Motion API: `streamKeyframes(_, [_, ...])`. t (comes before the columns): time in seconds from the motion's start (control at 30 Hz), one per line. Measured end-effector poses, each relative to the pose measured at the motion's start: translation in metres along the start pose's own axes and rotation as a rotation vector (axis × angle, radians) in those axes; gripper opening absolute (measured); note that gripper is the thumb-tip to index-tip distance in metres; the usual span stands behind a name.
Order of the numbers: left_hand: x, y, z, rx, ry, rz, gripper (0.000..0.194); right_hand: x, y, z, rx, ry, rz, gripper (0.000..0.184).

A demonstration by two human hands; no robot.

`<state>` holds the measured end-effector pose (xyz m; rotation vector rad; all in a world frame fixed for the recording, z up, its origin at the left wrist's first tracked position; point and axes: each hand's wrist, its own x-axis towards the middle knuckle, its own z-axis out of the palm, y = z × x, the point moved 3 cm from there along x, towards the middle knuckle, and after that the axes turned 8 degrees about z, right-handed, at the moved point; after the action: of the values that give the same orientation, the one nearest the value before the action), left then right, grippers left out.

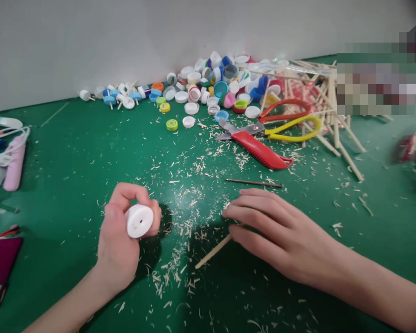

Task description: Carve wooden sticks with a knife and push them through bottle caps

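Observation:
My left hand (pixel 119 231) is closed around a white bottle cap (pixel 140 221), with its flat face turned up and a small dark hole near the middle. To the right, my right hand (pixel 273 231) reaches low over the table with its fingers stretched out. A thin wooden stick (pixel 213 252) lies under its fingertips, its upper end hidden by them. I cannot see the thumb, nor tell whether the fingers touch the stick. Just beyond the right fingers lies a dark metal nail (pixel 253 183).
Wood shavings (pixel 180 231) cover the green table (pixel 72 148). Scissors (pixel 287 122) and a red-handled knife (pixel 260 150) lie beyond the nail. Bottle caps (pixel 194 92) are heaped along the wall, beside wooden sticks (pixel 331 106). A purple object (pixel 2 263) and pink-handled item (pixel 15 164) sit left.

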<state>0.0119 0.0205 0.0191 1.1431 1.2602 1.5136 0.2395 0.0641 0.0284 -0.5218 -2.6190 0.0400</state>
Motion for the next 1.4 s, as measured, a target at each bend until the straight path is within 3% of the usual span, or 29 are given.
streamKeyframes(0.1, [-0.002, -0.008, 0.000, 0.062, -0.059, -0.041, 0.021, -0.002, 0.003, -0.006, 0.018, 0.028, 0.046, 0.011])
streamKeyframes(0.3, [-0.010, -0.008, 0.001, 0.235, -0.222, 0.071, 0.011, -0.012, 0.010, -0.004, -0.086, -0.023, 0.111, 0.020])
streamKeyframes(0.6, [-0.012, -0.006, 0.003, 0.320, -0.369, 0.122, 0.045, -0.021, 0.010, -0.003, -0.086, -0.048, 0.125, 0.036])
streamKeyframes(0.73, [-0.013, -0.006, 0.003, 0.360, -0.413, 0.131, 0.048, -0.022, 0.011, -0.004, -0.076, -0.038, 0.136, 0.036])
streamKeyframes(0.97, [-0.011, -0.006, 0.004, 0.342, -0.404, 0.133, 0.041, -0.025, 0.016, -0.004, -0.091, -0.122, 0.141, 0.040])
streamKeyframes(1.2, [-0.012, -0.007, 0.003, 0.356, -0.409, 0.121, 0.040, -0.023, 0.013, -0.006, -0.085, -0.049, 0.121, 0.042])
streamKeyframes(1.4, [-0.011, -0.007, 0.003, 0.438, -0.418, 0.114, 0.042, -0.021, 0.011, -0.006, -0.103, -0.076, 0.099, 0.044])
